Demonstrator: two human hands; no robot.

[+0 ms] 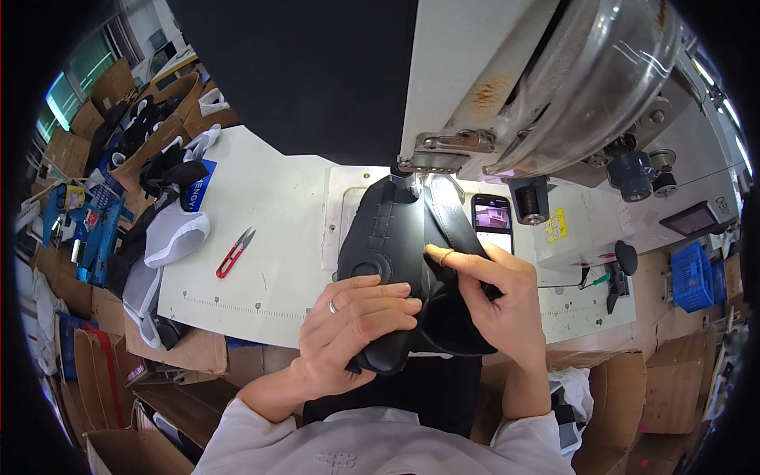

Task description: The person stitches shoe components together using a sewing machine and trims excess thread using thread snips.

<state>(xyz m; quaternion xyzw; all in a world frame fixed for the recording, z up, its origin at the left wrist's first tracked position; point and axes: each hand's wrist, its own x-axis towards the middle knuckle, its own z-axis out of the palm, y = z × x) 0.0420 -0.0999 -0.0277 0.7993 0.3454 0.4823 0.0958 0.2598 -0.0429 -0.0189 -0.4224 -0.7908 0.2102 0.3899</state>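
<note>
A black leather-like sewn piece (378,253), with a round raised disc and a stitched strip, lies under the head of a sewing machine (431,154). My left hand (356,328), a ring on one finger, is curled over its near left part, fingers together on top; the thumb is mostly hidden. My right hand (499,297) pinches the right side of the same piece beside a black strap (447,214). A yellowish cover sits on one fingertip of that hand. Light from the machine falls on the strap near the needle area, where the needle itself is hard to make out.
Red-handled thread snips (234,253) lie on the white table (261,198) to the left. A phone (492,218) with a lit screen stands right of the piece. White-and-black sewn pieces (170,237) pile at the left edge. Cardboard boxes (182,404) and a blue crate (691,277) surround the table.
</note>
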